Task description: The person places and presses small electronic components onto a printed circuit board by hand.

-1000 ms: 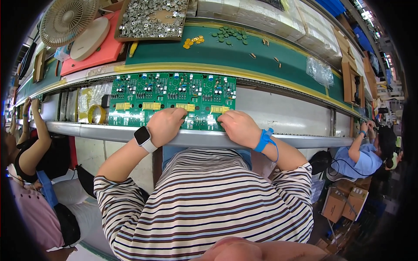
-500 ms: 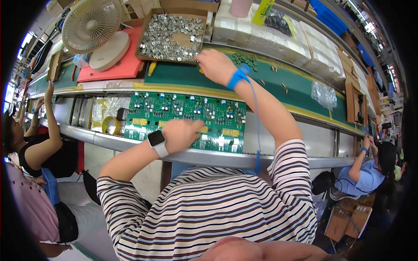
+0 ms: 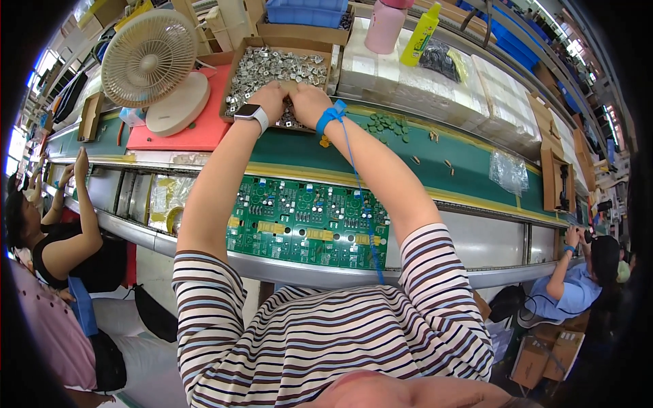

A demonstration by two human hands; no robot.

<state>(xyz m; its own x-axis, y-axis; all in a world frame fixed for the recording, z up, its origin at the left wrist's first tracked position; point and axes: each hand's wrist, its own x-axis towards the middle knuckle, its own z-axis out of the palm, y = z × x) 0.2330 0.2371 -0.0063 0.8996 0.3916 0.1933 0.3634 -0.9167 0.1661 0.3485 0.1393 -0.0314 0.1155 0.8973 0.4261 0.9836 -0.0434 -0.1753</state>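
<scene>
Both of my hands reach into a shallow cardboard box (image 3: 299, 45) heaped with small silvery metal parts (image 3: 255, 68). My left hand (image 3: 270, 100), with a watch on its wrist, is bent down over the parts. Close beside it, my right hand (image 3: 308, 102) is also curled downward, with a blue strap (image 3: 331, 116) and cord at its wrist. The fingers of both look closed, but their tips and anything in them are hidden. Nearer to me lies a green circuit board panel (image 3: 313, 214) with yellow taped patches and small components, partly covered by my left forearm.
A white fan (image 3: 151, 61) stands on a red pad left of the box. Green discs (image 3: 386, 127) lie right of my right hand. Behind them are white foam blocks (image 3: 388, 79), a pink bottle (image 3: 385, 28) and a yellow bottle (image 3: 420, 35). Co-workers sit at both sides.
My left hand has left the circuit board and moved up into the box. My right hand has shifted from the box's near right corner farther into the parts.
</scene>
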